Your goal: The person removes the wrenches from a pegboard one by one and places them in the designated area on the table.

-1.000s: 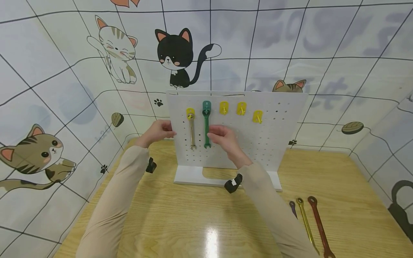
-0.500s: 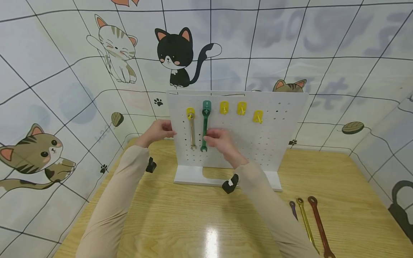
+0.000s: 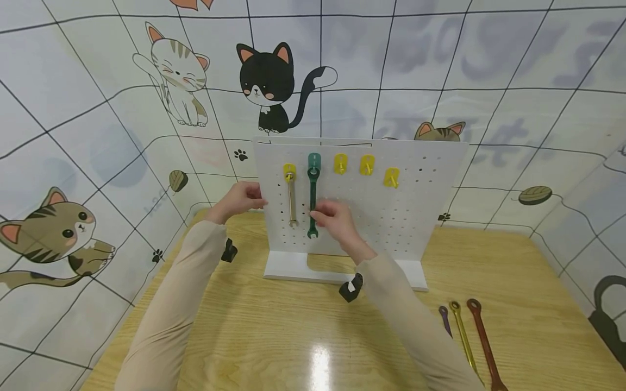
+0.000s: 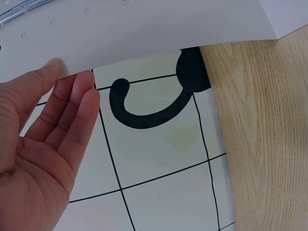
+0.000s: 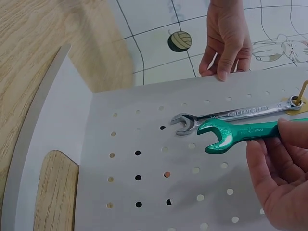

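A white pegboard (image 3: 376, 222) stands upright on the table. My left hand (image 3: 240, 198) holds its left edge, thumb on the front and fingers behind, as the left wrist view shows. With thumb and fingers my right hand (image 3: 338, 218) pinches the shaft of a green combination wrench (image 5: 252, 131). That wrench hangs roughly vertical in front of the board, its open end down and its ring end just below the top of a teal hook (image 3: 314, 159). Left of it, a silver combination wrench (image 3: 292, 198) hangs by its ring from a yellow hook (image 3: 287, 169).
Three more yellow hooks, the nearest a yellow hook (image 3: 340, 163), are fixed along the board to the right. On the wooden table (image 3: 274, 331) at front right lie a purple wrench (image 3: 445, 319), a gold wrench (image 3: 462, 334) and a red wrench (image 3: 484, 342). A cat-patterned wall covering (image 3: 371, 65) rises behind.
The green wrench's lower end swung left, then came down and slightly right, and its ring now sits lower against the teal hook. My right hand moved with it; my left hand stayed put.
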